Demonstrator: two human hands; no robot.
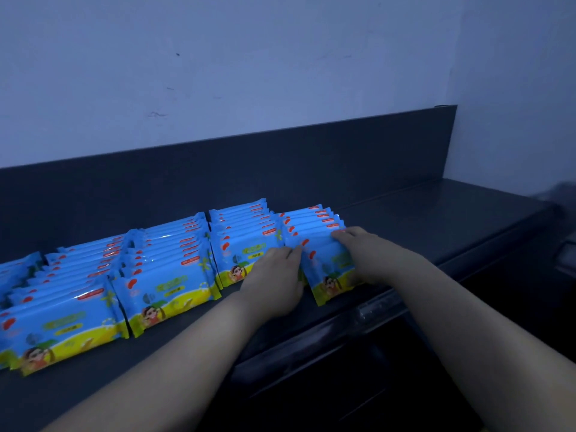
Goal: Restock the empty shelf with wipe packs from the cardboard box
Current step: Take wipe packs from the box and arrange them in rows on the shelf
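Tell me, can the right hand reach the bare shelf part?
Probably yes. The right hand holds the last row's front pack, and the bare shelf lies right beside it with nothing in between.

Bright blue wipe packs (168, 285), dark grey shelf (420, 213)
Printed with yellow-green lower bands, red bean-shaped marks, red label strips, a cartoon figure; pale bluish wall (218, 57) behind, faintly scuffed.
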